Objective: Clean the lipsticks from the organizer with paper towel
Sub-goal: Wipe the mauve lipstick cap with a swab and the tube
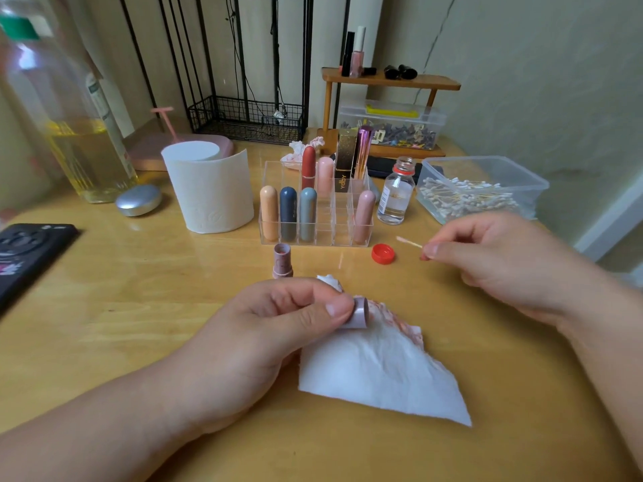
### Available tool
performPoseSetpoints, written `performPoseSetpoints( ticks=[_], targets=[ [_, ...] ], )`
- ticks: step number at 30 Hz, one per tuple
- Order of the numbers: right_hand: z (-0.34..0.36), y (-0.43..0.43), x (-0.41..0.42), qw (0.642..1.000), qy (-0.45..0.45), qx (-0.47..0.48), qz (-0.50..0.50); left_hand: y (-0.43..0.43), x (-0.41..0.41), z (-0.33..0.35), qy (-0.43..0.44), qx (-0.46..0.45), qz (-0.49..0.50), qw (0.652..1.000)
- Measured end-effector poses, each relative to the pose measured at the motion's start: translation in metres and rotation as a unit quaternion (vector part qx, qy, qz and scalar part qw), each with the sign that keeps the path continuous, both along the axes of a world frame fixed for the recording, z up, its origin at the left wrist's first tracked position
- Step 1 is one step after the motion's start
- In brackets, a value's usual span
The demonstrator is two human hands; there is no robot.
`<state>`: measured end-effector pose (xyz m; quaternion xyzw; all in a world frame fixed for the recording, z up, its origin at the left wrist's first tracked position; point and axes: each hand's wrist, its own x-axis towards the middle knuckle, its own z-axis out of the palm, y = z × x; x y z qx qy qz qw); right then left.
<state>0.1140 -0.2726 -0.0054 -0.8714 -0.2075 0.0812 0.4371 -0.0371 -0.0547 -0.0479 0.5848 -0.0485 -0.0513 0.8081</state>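
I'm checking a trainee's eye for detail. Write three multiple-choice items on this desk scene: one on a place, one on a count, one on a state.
1. Where is the round red plastic cap?
A. On the bottle.
B. On the wooden table, beside the clear acrylic organizer.
C. Inside the swab box.

2. How many rounded lipsticks stand in the organizer's front row?
A. Two.
B. Four.
C. Six.

3. The small clear glass bottle is:
A. Capped.
B. Open.
C. Lying down.

Key: B, the cap lies on bare wood; B, peach, dark blue, grey-blue and pink; B, its neck shows no cap.
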Motion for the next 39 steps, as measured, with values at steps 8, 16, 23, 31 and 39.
performPoseSetpoints(
  ticks=[8,16,23,31,39],
  targets=[
    [-0.031,0.026,0.012,0.985,-0.076,-0.144,-0.056,0.0,0.0,-0.002,-0.011,0.04,-0.012,0.999],
    [-0.031,0.029,0.012,0.983,-0.067,-0.161,-0.062,0.002,0.002,-0.002,-0.008,0.021,-0.013,1.0],
    [-0.032,0.027,0.014,0.985,-0.055,-0.153,-0.059,0.004,-0.001,-0.002,-0.001,0.004,-0.01,1.0],
    [-0.009,0.015,-0.003,0.995,-0.023,0.097,-0.021,0.002,-0.001,0.005,-0.047,-0.103,-0.045,0.993],
    [0.004,0.019,-0.041,0.764,0.498,0.272,0.307,0.002,-0.003,0.007,-0.07,-0.024,-0.03,0.997]
  ],
)
